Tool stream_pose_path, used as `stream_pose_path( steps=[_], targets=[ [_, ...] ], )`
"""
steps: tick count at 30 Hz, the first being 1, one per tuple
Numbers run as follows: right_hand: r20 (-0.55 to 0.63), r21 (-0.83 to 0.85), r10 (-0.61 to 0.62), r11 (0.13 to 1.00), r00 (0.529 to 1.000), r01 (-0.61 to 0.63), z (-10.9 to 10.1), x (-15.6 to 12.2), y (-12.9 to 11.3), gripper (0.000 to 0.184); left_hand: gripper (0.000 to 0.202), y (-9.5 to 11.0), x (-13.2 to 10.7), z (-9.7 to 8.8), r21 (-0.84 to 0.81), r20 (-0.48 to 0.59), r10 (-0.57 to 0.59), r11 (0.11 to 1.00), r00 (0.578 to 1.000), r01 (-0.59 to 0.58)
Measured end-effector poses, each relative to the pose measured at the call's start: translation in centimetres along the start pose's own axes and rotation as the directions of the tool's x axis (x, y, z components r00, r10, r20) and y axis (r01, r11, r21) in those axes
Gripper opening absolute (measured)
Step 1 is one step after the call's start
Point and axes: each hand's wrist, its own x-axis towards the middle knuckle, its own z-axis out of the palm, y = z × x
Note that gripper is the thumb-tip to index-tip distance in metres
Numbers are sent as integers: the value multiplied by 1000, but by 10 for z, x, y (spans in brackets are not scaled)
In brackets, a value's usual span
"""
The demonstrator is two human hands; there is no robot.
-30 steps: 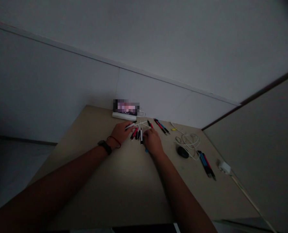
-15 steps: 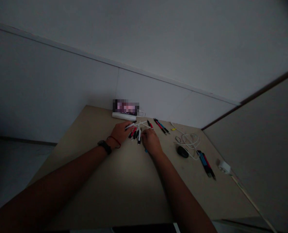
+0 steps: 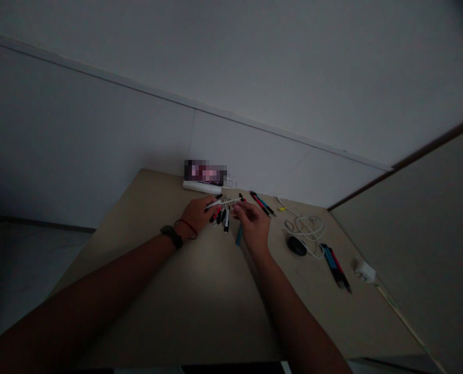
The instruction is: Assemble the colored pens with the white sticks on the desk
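Note:
My left hand (image 3: 198, 214) is closed around a black-and-white pen piece (image 3: 213, 205), its dark end pointing up and to the right. Beside it on the table is a small heap of pen parts (image 3: 221, 215): black, red and white barrels with thin white refills (image 3: 235, 200). Just right of the heap, my right hand (image 3: 255, 223) is raised slightly with thumb and fingertips pinched together. Whatever the pinch holds is too small and dim to make out. A blue pen barrel (image 3: 239, 235) lies on the table under that hand, partly hidden.
A phone (image 3: 204, 173) leans on a white stand (image 3: 202, 187) by the wall. Several pens lie in two groups, one behind my right hand (image 3: 262, 203), one farther right (image 3: 335, 267). A black mouse (image 3: 296, 245), a coiled white cable (image 3: 307, 228) and a white plug (image 3: 366, 271) are also there.
My right hand has lifted and turned, bringing its pinched fingertips into sight and uncovering more of the blue barrel. My left hand keeps its hold; the whole view has shifted slightly.

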Motion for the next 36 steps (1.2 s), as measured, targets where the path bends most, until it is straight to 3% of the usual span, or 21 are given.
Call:
stream_pose_path(
  steps=[3, 7, 18, 32, 36],
  targets=[
    [26, 15, 8, 1000, 1000, -9, 4, -4, 1, 32, 27, 1, -1, 1, 22, 58, 26, 999, 998, -27],
    [-8, -74, -68, 995, 998, 67, 8, -9, 5, 29, 28, -1, -2, 5, 48, 106, 77, 995, 991, -83],
    [16, -253, -281, 927, 960, 276, 12, -16, -4, 21, 29, -4, -4, 9, 57, 113, 128, 989, 985, -135],
    [129, -245, -289, 918, 949, 313, 14, -16, 3, 23, 20, -4, -4, 7, 19, 125, 108, 994, 986, -111],
    [112, -242, -292, 919, 950, 311, 15, -15, -2, 24, 20, -3, -2, 5, -12, 83, 73, 997, 994, -72]
  ],
)
